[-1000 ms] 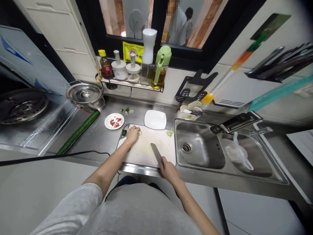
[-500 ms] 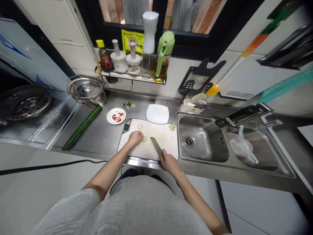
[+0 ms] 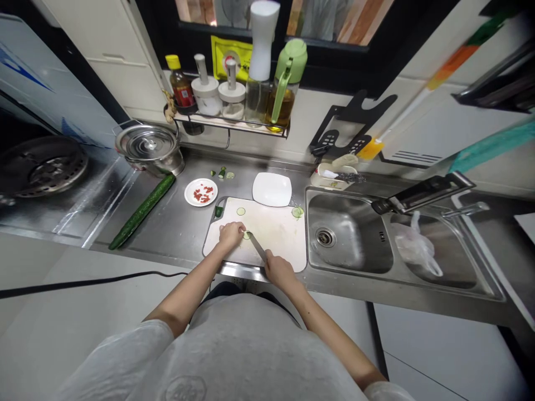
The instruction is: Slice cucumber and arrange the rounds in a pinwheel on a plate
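Observation:
My right hand (image 3: 279, 270) is wrapped round the handle of a kitchen knife (image 3: 257, 247), its blade pointing up and left over the white cutting board (image 3: 276, 236). The blade's tip meets a round cucumber slice (image 3: 247, 235). With its fingertips pressed together, my left hand (image 3: 231, 234) holds that slice at its left edge. Another cucumber slice (image 3: 241, 211) lies flat farther up the board. Several thin slices (image 3: 297, 213) are heaped at the board's top right corner. A dark green cucumber piece (image 3: 218, 211) rests by the board's handle hole.
A whole cucumber (image 3: 142, 213) lies on the left of the counter. Behind the board stand a small plate of red pieces (image 3: 201, 192) and a white square dish (image 3: 271, 189). To the right is a double sink (image 3: 349, 236); a lidded steel pot (image 3: 150, 149) is back left.
My right hand has moved left with the knife, bringing its tip from beside the slice onto it. My left hand stays at the slice. The whole view has shifted slightly.

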`<state>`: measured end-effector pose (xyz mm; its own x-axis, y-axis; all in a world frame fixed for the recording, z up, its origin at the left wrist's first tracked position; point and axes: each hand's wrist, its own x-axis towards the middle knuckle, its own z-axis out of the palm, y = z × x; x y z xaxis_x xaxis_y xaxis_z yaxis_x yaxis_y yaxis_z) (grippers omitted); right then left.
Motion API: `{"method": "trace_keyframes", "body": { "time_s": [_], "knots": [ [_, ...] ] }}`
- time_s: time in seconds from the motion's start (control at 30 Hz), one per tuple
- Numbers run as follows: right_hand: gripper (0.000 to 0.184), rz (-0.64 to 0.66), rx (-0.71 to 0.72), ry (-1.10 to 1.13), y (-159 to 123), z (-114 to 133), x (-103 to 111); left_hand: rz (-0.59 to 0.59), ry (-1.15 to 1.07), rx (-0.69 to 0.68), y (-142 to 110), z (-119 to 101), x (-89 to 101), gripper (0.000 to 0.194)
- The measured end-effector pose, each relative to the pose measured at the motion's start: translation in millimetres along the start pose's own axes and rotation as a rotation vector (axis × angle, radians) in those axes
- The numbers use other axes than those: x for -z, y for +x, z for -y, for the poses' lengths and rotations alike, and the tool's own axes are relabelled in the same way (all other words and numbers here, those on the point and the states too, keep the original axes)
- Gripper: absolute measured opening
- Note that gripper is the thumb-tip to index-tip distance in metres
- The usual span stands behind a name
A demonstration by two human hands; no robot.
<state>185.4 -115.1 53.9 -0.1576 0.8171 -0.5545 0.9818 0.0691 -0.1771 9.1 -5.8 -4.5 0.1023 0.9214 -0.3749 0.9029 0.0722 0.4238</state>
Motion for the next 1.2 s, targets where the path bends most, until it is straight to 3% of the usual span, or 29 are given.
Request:
{"method": "trace_keyframes", "body": {
  "time_s": [0.4, 0.67, 0.9, 1.2],
  "knots": [
    [0.029, -0.009, -0.003, -0.009, 7.3, 4.8, -3.6, 0.01, -0.03, -0.027, -1.9, -0.4, 0.7, 0.029],
    [0.035, 0.08, -0.049, -0.006, 13.0, 14.7, 1.6, 0.005, -0.026, -0.031, -1.0, 0.5, -0.7, 0.026],
    [0.036, 0.085, -0.042, 0.003, 16.4, 17.9, 5.9, 0.003, -0.01, -0.033, 0.1, 0.9, -1.6, 0.026],
    [0.036, 0.029, -0.046, -0.009, 14.3, 17.8, -4.4, 0.021, 0.019, -0.014, -0.3, -3.4, 0.0, 0.026]
  ]
}}
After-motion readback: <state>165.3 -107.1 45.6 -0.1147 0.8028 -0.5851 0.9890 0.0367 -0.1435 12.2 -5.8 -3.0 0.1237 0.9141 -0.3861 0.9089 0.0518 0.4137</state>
